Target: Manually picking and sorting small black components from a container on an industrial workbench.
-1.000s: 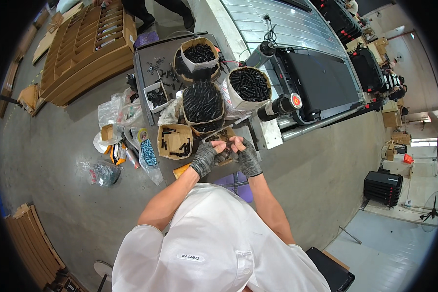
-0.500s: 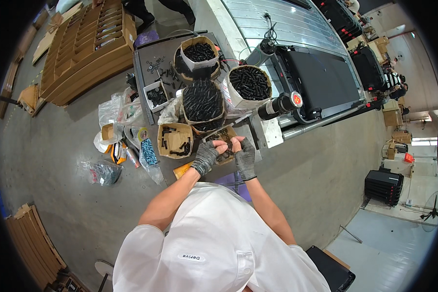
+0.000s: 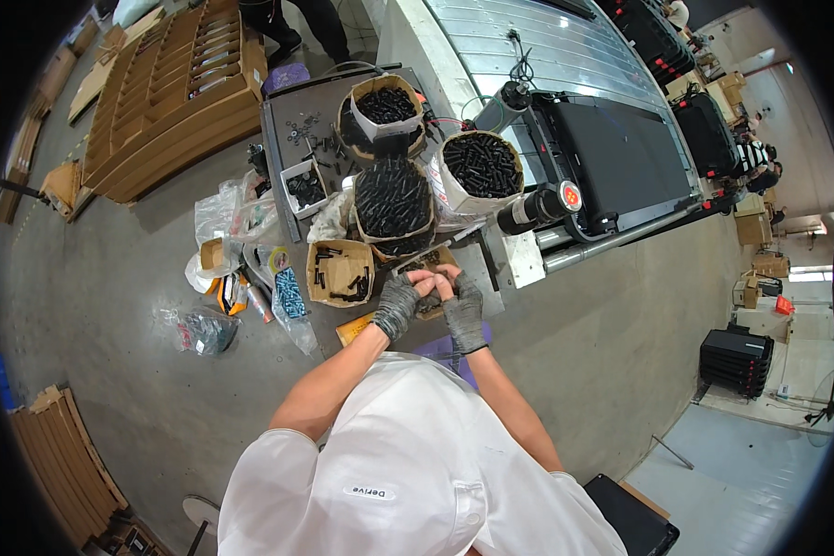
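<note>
Carton [image 3: 448, 255] – ptly under L hand [image 3: 399, 306] & R hand [image 3: 464, 313] – can't tell if either grip's holding.

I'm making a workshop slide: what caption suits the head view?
Left hand and right hand, in grey fingerless gloves, close together near heaped black parts.

Even, fairly bright indoor light covers the floor [image 3: 602, 352], with pale glare on the metal slats [image 3: 574, 60]. The left hand [image 3: 399, 306] and right hand [image 3: 463, 313] look reasonably sharp; the fisheye bends straight edges toward a black rim.
</note>
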Demonstrator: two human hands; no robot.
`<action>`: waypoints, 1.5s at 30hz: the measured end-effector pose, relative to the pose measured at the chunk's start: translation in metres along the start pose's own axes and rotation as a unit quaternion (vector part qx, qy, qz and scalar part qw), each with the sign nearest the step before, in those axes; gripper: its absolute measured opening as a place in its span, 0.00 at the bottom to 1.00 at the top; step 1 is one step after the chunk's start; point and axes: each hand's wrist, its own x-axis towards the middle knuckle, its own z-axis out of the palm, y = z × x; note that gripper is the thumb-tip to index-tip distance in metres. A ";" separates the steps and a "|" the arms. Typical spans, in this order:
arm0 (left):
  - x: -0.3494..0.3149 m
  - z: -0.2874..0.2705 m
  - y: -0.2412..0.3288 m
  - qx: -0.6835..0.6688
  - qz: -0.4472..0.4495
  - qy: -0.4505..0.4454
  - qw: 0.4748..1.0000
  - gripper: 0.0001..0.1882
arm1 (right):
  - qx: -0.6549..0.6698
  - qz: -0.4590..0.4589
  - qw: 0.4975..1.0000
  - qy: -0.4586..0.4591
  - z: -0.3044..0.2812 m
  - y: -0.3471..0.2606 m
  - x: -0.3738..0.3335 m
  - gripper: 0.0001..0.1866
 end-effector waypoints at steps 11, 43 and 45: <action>-0.004 -0.003 0.011 0.045 0.067 -0.007 0.997 0.18 | 0.029 0.033 0.994 -0.098 -0.007 -0.008 0.003 0.13; -0.012 -0.004 0.028 0.117 0.045 -0.066 0.990 0.20 | 0.019 -0.040 0.992 -0.116 -0.021 -0.010 0.010 0.08; -0.015 -0.005 0.041 0.186 0.115 -0.089 0.972 0.20 | 0.015 -0.044 0.992 -0.114 -0.025 -0.013 0.010 0.08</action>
